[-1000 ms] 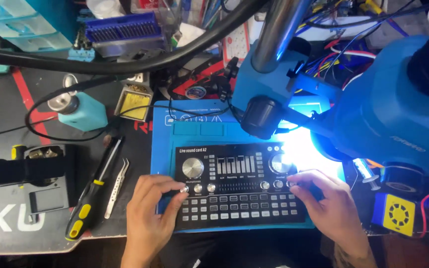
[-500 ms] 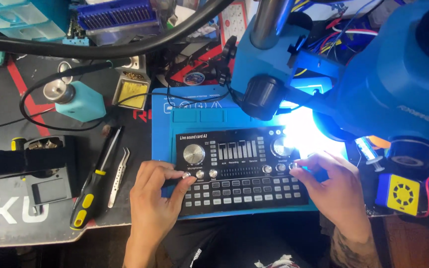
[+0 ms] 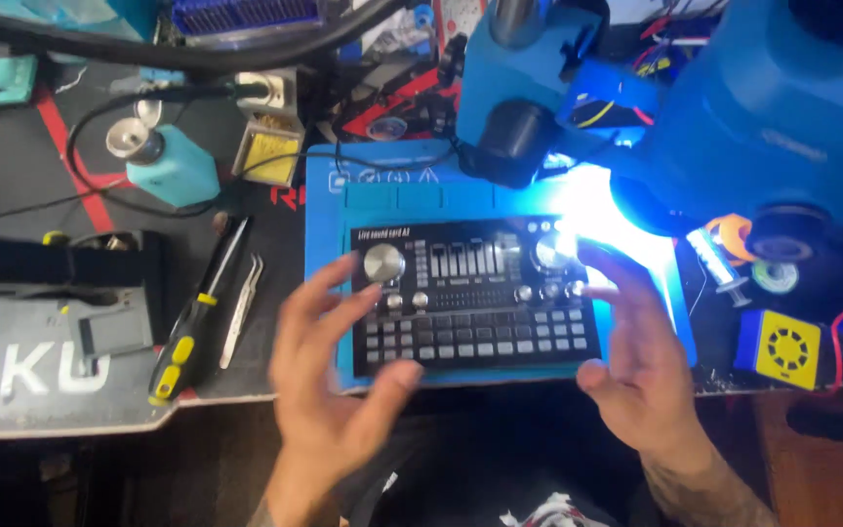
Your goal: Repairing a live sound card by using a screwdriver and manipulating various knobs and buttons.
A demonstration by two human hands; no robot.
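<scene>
At the centre of the frame the black sound mixer (image 3: 475, 293) lies flat on the blue work mat (image 3: 329, 283), square to the near edge of the bench (image 3: 70, 390); its case is closed, its two silver knobs, row of sliders and grid of grey buttons all in place, so as far as I can judge nothing on it is opened or taken apart yet. My left hand (image 3: 329, 390) hangs over the mixer's lower-left corner, fingers spread apart and holding nothing, the thumb just off the front edge; my right hand (image 3: 636, 351) hovers at the mixer's right side, fingers likewise apart and empty, their tips near the small knobs, though I cannot tell whether any of them touch. To the left of the mat a yellow-and-black screwdriver (image 3: 192, 327) and steel tweezers (image 3: 243, 307) lie side by side on the bench, neither in hand; I judge the tool work is all still ahead. At the upper right the blue microscope (image 3: 734, 107) leans over the mat, its light glaring on the mixer's upper-right corner; a teal solder stand (image 3: 170, 166) sits at the upper left.
</scene>
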